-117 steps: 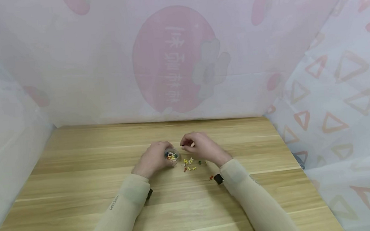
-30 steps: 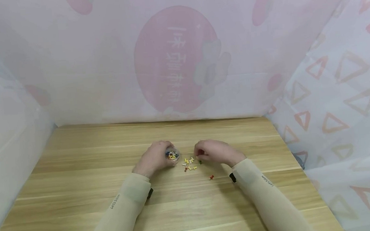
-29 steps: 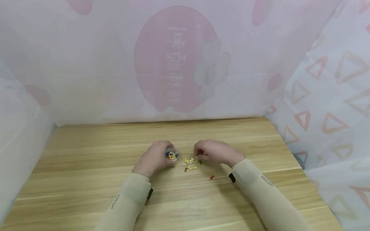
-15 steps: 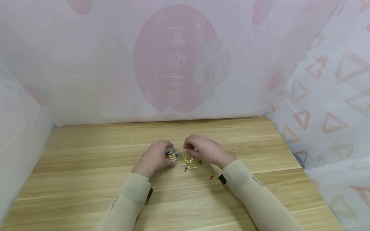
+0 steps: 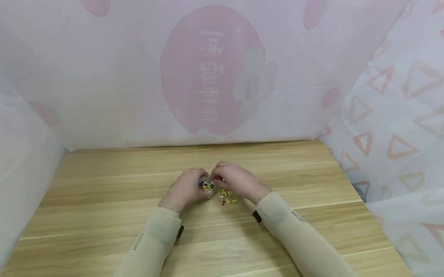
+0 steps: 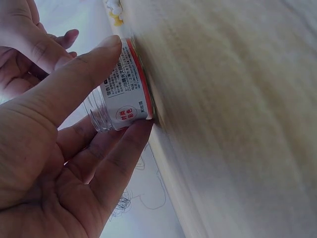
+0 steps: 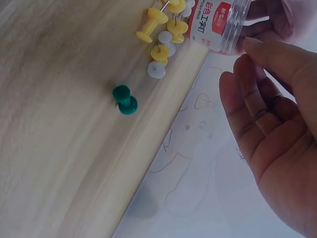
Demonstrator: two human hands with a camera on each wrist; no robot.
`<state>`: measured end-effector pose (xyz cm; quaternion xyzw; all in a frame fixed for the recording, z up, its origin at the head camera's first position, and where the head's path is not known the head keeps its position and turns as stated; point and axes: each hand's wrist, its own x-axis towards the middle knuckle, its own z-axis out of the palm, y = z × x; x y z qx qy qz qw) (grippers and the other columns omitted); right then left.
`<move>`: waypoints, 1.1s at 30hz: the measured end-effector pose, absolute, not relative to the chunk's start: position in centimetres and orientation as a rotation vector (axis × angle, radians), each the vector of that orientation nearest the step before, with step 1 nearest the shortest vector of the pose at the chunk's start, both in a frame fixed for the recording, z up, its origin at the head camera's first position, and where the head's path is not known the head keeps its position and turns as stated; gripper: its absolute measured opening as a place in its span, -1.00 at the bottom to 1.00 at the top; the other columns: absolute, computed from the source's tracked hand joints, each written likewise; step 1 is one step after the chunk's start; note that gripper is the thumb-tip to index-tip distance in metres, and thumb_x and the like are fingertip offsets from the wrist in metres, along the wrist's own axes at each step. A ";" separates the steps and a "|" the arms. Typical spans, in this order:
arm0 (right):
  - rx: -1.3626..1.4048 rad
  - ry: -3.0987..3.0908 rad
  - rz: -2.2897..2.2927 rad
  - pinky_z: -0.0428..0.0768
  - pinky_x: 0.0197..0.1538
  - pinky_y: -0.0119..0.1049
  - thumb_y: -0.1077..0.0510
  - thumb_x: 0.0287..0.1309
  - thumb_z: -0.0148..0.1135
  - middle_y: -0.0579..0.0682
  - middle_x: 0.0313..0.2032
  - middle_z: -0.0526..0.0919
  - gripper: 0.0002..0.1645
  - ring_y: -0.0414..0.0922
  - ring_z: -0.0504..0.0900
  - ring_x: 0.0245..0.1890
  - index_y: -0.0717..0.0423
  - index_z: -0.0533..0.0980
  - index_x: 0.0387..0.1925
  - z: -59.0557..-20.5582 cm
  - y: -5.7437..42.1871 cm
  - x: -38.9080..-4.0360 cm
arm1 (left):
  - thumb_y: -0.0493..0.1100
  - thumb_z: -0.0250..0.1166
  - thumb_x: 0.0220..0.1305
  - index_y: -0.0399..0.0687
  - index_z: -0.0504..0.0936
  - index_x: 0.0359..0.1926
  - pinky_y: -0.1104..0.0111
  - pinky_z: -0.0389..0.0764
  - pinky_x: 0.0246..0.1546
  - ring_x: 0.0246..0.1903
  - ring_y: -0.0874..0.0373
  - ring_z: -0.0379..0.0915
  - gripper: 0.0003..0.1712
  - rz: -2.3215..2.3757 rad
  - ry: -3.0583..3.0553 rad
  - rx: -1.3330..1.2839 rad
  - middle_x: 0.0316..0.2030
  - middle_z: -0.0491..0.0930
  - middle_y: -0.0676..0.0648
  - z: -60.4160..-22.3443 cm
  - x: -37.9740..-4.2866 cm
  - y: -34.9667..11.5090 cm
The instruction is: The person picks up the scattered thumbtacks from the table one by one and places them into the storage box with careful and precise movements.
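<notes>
My left hand (image 5: 184,188) grips a small clear jar (image 6: 126,94) with a white and red label, thumb on one side and fingers on the other. Multicoloured push pins (image 5: 207,185) lie inside it. At the jar's mouth is my right hand (image 5: 237,180), its thumb and index fingertips close together; whether a pin is between them is hidden. Loose yellow push pins (image 7: 152,22) and white push pins (image 7: 156,70) lie on the table beside the jar. A green push pin (image 7: 128,101) sits apart from them. Among the loose ones is a red push pin (image 5: 223,202).
The wooden table (image 5: 215,252) carries the jar and loose pins. A pale printed sheet (image 5: 132,97) hangs behind the back edge, and a patterned sheet (image 5: 410,141) runs along the right side. Black wrist cameras are strapped under both sleeves.
My right hand went from beside the green pin left to the jar's mouth, a small pale thing showing at its fingertips on the way. The left hand and jar stayed put.
</notes>
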<state>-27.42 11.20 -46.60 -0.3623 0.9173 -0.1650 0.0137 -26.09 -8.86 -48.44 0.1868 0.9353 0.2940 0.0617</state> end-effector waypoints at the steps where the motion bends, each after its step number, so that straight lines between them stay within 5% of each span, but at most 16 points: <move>1: -1.134 2.855 -0.506 0.62 -0.05 -0.36 0.15 0.38 0.33 -0.17 -0.11 0.65 -0.79 -0.27 0.60 -0.15 0.03 0.73 -0.01 -46.6 11.1 -27.4 | -0.12 0.67 -0.04 -0.15 0.67 0.09 0.06 0.56 0.18 0.05 -0.06 0.59 -0.36 0.889 2.828 0.567 0.01 0.71 -0.13 -48.4 -26.1 -8.9; 33: -1.098 2.847 -0.348 0.65 -0.14 -0.33 0.22 0.33 0.33 -0.14 -0.09 0.71 -0.76 -0.21 0.66 -0.16 -0.01 0.73 -0.02 -45.3 13.6 -27.6 | -0.07 0.69 -0.06 -0.15 0.66 0.13 0.08 0.55 0.17 0.04 -0.03 0.57 -0.30 0.864 2.837 0.534 0.02 0.69 -0.12 -48.3 -25.9 -8.9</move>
